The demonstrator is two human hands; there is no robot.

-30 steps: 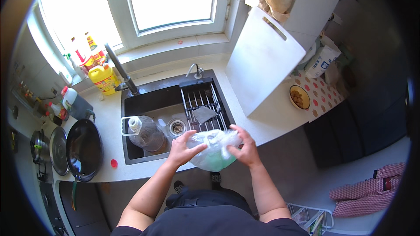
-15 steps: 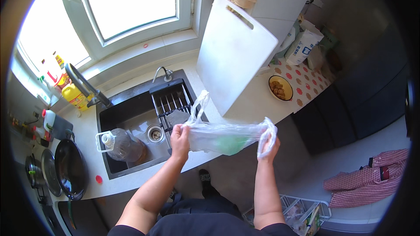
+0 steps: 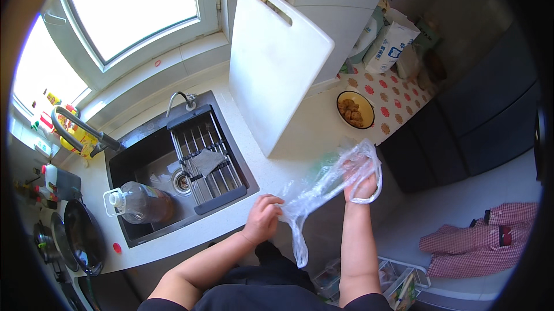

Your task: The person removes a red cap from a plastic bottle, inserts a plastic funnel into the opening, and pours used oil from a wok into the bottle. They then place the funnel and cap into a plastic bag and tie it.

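Note:
A thin, see-through plastic bag (image 3: 314, 187) is stretched between my hands over the counter's front edge, with something green showing faintly at its far side. My left hand (image 3: 262, 218) is closed, pinching the bag's left end; one handle dangles below the fingers. The bag's other handle loops round my right hand (image 3: 360, 183), whose fingers are curled in the plastic and partly covered by it. Beyond the bag, a yellow-lined bowl (image 3: 368, 116) of brown chunks (image 3: 351, 112) stands on the counter.
A white cutting board (image 3: 277, 63) leans upright beside the dark sink (image 3: 242, 164). In the sink are a large clear jug (image 3: 144, 204) and a drying rack (image 3: 220, 195) bearing a grey cloth (image 3: 208, 163). A black wok (image 3: 83, 236) stands at left; a wire basket (image 3: 404, 268) is low at right.
The bag has swung from level to slanting, its left handle now hanging down and its body up toward the bowl. My left hand has moved right and nearer me. The view has shifted right.

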